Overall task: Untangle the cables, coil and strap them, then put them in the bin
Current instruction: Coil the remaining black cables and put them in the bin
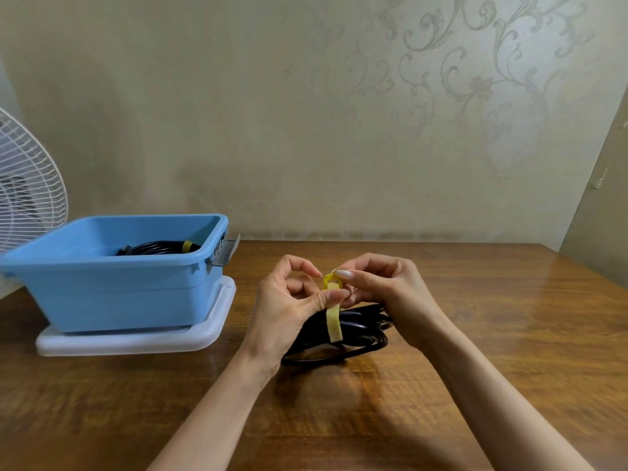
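**Strap pinched above the coil, not yet wrapped**

Both hands met at one small pinch point. The left hand pressed its thumb against the yellow strap. The right hand nipped the strap's looped top end between thumb and forefinger. The other fingers of both hands were curled.

From that pinch the strap's free tail hung down, its long axis near upright, crossing in front of the black cable. The cable lay coiled directly beneath the grip on the table, its long side running left to right under both wrists. Whether the left palm also touched the coil could not be told.

The blue bin stood well apart to the left of the grip, on the left hand's side. It rested on a white lid, with one strapped cable already inside. By this judgement, the tail had next to pass round the bundle, crosswise to its strands, before the coil could go left.
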Action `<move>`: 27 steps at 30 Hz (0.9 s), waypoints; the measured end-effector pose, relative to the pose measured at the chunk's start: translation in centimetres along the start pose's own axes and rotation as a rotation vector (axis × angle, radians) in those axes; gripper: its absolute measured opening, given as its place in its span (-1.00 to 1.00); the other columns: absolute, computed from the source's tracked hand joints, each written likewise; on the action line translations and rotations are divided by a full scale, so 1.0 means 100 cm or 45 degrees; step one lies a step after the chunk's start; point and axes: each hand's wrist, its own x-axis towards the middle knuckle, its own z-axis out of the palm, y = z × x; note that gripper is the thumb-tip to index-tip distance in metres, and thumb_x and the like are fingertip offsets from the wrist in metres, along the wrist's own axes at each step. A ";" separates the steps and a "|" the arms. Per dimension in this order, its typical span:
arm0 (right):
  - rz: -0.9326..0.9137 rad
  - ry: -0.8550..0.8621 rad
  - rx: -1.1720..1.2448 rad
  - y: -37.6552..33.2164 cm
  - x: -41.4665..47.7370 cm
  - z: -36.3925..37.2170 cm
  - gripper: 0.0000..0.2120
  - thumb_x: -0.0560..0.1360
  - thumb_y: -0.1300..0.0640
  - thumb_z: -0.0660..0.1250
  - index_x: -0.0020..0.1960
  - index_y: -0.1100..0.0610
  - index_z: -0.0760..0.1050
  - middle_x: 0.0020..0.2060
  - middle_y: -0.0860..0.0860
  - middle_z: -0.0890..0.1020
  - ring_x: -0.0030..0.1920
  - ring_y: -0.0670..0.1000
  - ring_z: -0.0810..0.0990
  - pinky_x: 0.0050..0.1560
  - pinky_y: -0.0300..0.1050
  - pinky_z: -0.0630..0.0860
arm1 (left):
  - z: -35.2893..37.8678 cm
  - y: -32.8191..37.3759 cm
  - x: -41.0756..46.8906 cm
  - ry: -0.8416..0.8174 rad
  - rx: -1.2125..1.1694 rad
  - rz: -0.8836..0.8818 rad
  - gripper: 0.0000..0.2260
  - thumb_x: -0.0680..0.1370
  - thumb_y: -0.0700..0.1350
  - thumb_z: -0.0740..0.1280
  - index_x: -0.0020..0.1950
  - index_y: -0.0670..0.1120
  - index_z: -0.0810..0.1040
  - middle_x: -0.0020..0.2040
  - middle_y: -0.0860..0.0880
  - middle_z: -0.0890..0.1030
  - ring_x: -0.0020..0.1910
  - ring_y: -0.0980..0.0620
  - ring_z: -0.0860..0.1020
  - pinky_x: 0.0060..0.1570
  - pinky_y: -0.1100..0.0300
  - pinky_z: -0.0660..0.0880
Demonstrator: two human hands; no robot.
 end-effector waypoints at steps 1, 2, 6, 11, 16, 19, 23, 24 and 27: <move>-0.014 -0.002 -0.001 0.001 0.000 0.000 -0.93 0.40 0.21 0.40 -0.16 0.21 0.63 -0.26 0.11 0.67 -0.34 -0.03 0.62 -0.26 -0.26 0.58 | 0.000 0.000 0.000 0.007 0.001 0.004 -0.53 0.18 0.09 0.49 -0.02 -0.08 0.48 -0.39 0.01 0.60 -0.28 0.04 0.63 -0.11 0.16 0.56; -0.032 -0.004 -0.009 0.001 0.001 -0.001 -0.93 0.40 0.21 0.40 -0.16 0.21 0.63 -0.26 0.11 0.67 -0.34 -0.03 0.62 -0.25 -0.25 0.58 | 0.001 0.001 0.000 0.012 -0.002 0.009 -0.53 0.19 0.08 0.49 -0.01 -0.09 0.48 -0.38 0.00 0.61 -0.28 0.05 0.63 -0.13 0.18 0.56; -0.112 -0.069 -0.061 0.002 0.001 -0.002 -0.96 0.42 0.21 0.43 -0.16 0.19 0.62 -0.24 0.07 0.67 -0.29 -0.02 0.62 -0.23 -0.23 0.57 | 0.000 0.001 -0.001 0.035 -0.039 0.024 -0.53 0.20 0.07 0.49 0.00 -0.12 0.50 -0.34 -0.05 0.64 -0.27 0.01 0.65 -0.17 0.20 0.55; -0.089 -0.172 -0.088 -0.003 0.001 -0.006 -0.80 0.38 0.07 0.43 -0.19 0.22 0.64 -0.20 0.10 0.65 -0.16 0.05 0.62 -0.13 -0.19 0.55 | 0.001 -0.002 0.000 0.057 -0.052 0.099 -0.61 0.19 0.04 0.51 -0.17 -0.17 0.50 -0.37 0.02 0.58 -0.32 0.10 0.57 -0.26 0.26 0.51; 0.256 -0.233 -0.154 -0.004 0.003 -0.010 -0.86 0.45 0.15 0.38 -0.06 0.22 0.55 -0.21 0.08 0.63 -0.25 -0.04 0.60 -0.24 -0.27 0.56 | 0.005 -0.003 -0.003 -0.025 0.035 0.245 -0.71 0.27 -0.03 0.49 -0.27 -0.19 0.48 -0.36 -0.04 0.54 -0.36 0.02 0.50 -0.33 0.24 0.48; 0.325 -0.355 -0.233 -0.006 0.002 -0.012 -0.88 0.47 0.13 0.33 -0.11 0.20 0.53 -0.24 0.05 0.61 -0.27 -0.08 0.56 -0.25 -0.30 0.51 | 0.004 -0.004 -0.003 -0.058 0.070 0.285 -0.74 0.29 -0.05 0.49 -0.29 -0.18 0.47 -0.38 0.02 0.51 -0.38 0.10 0.47 -0.34 0.29 0.45; 0.181 -0.271 -0.166 -0.010 0.001 -0.012 -0.84 0.36 0.16 0.37 -0.14 0.25 0.51 -0.28 0.07 0.61 -0.26 -0.02 0.56 -0.21 -0.23 0.54 | 0.006 -0.002 -0.005 -0.080 0.159 0.303 -0.79 0.33 -0.02 0.45 -0.26 -0.09 0.48 -0.35 0.09 0.52 -0.36 0.19 0.47 -0.34 0.34 0.43; 0.146 -0.238 -0.185 -0.009 0.001 -0.011 -0.83 0.35 0.15 0.38 -0.15 0.25 0.52 -0.28 0.07 0.60 -0.26 -0.02 0.56 -0.21 -0.23 0.54 | 0.005 -0.001 -0.005 -0.074 0.177 0.316 -0.79 0.34 0.00 0.44 -0.24 -0.08 0.48 -0.33 0.08 0.51 -0.35 0.19 0.46 -0.32 0.36 0.42; -0.019 -0.129 -0.261 -0.005 0.002 -0.003 -0.81 0.36 0.10 0.37 -0.15 0.23 0.52 -0.30 0.01 0.60 -0.27 -0.04 0.57 -0.18 -0.22 0.54 | 0.001 -0.001 0.000 -0.115 0.227 0.390 -0.79 0.44 0.02 0.43 -0.19 -0.07 0.46 -0.23 0.05 0.47 -0.28 0.17 0.45 -0.26 0.35 0.42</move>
